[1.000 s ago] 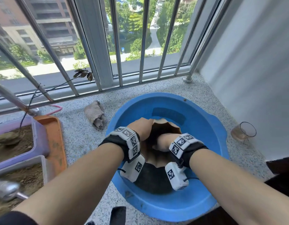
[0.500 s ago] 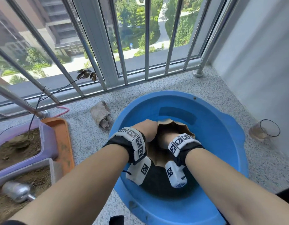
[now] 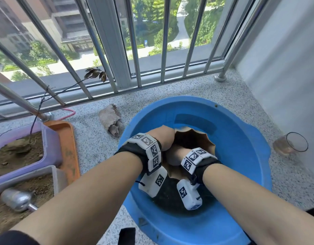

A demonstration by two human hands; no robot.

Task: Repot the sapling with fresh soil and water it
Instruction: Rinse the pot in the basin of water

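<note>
1. At the lower centre of the frame a blue basin sat on the speckled ledge, and a brown pot with a scalloped rim lay inside it, its dark body toward the bottom of the frame.
2. The left hand curled over the pot's rim at its left edge, gripping it. The right hand was plunged into the pot's mouth; its fingers were hidden, so whether it held anything could not be told. The two hands were close together, almost touching.
3. The sapling, a thin bare stem with a few dark leaves at its tip, stood at the left of the frame in a purple tray of soil, well apart from the basin.
4. A metal scoop lay on the soil of a grey tray at the lower left; a glass stood at the right, beside the wall.
5. Judging from this, the step in hand was readying the pot, likely cleaning or emptying its inside, with the sapling not yet moved.
6. The next move would call for withdrawing the right hand and setting the pot upright for fresh soil.
</note>
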